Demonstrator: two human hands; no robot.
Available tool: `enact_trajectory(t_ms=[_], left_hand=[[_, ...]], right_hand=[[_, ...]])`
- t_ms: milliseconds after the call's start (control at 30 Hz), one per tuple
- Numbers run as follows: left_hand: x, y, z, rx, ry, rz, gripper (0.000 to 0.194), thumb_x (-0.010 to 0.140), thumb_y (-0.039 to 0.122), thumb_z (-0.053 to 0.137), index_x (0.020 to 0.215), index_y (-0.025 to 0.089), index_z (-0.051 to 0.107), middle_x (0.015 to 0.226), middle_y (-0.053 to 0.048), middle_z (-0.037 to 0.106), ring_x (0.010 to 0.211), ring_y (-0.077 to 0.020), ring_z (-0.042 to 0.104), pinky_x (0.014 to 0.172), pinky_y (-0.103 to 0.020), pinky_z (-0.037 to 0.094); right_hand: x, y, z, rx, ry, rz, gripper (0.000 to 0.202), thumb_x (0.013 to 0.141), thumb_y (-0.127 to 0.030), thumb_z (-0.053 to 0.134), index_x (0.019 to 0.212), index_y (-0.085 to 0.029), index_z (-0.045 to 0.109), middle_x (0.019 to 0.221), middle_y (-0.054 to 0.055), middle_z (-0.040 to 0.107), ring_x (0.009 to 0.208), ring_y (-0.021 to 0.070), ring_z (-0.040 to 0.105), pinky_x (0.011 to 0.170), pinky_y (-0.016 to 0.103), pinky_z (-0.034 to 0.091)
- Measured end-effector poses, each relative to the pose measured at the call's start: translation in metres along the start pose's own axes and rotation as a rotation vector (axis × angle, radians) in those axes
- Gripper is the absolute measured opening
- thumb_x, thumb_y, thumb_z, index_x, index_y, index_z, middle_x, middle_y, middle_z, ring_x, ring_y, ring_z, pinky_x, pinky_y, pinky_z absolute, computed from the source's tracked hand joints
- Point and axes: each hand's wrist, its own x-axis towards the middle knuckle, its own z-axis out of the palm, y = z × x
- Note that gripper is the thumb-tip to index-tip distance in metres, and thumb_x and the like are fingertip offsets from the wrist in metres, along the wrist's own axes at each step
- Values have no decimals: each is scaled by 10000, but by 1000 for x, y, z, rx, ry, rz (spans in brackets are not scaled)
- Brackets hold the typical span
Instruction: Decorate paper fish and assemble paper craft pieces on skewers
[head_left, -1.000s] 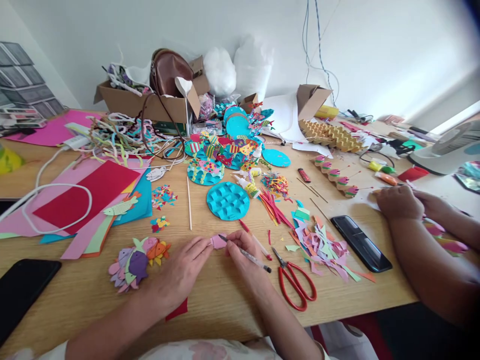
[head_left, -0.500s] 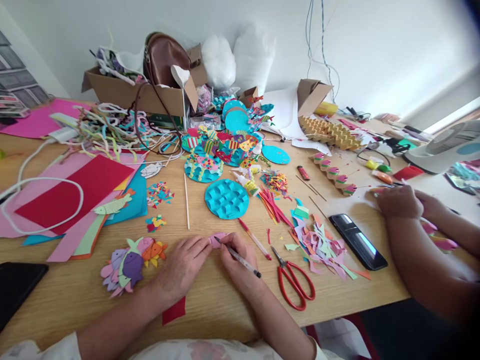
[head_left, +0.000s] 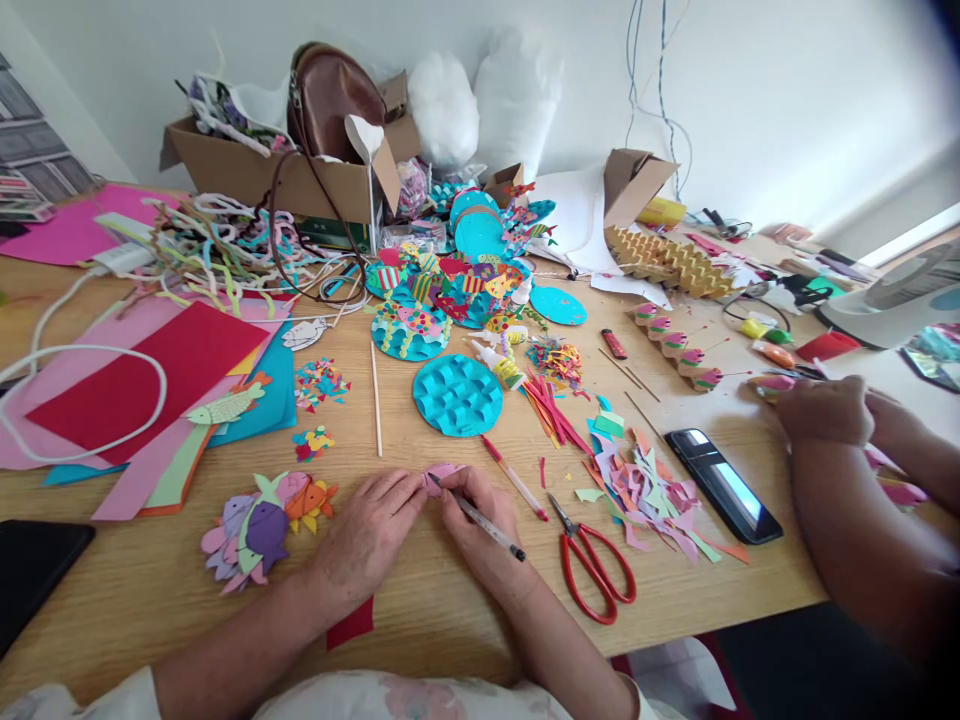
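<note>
My right hand (head_left: 480,520) is closed round a clear pen with a black cap end (head_left: 491,530), its tip on a small pink paper piece (head_left: 442,478). With its fingertips at the left edge of that pink paper, my left hand (head_left: 375,520) lies on the table, fingers close together; whether it pinches the paper is hard to see. Left of it is a pile of paper fish (head_left: 251,530) in purple, green, pink and orange. Scissors with red handles (head_left: 596,570) and a red-capped pen (head_left: 514,477) lie to the right. A red paper scrap (head_left: 350,622) is under my left forearm.
Beyond my hands sits a blue scaled disc (head_left: 457,395). Paper scraps (head_left: 652,495) and a phone (head_left: 724,485) lie to the right, near another person's hands (head_left: 825,410). Coloured sheets (head_left: 150,380) cover the left side; a cardboard box (head_left: 262,185) stands behind.
The view has shifted slightly, so table items appear a little further right. My hands keep nearly the same pose on the pen and pink paper. The other person's hands have moved slightly.
</note>
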Motion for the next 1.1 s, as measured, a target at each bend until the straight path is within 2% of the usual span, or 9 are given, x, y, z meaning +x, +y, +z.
enact_trajectory(t_ms=[1100], left_hand=[[-1,0,1,7,3,13,332,871,59,362,1062,127,625,1065,-91,644,1009,-203,539,879,-347,461]], right_hand=[[-2,3,0,-37,-39,-12,109,788,-175,474,770,-204,577,689,3,644,568,125,569,545,232,425]])
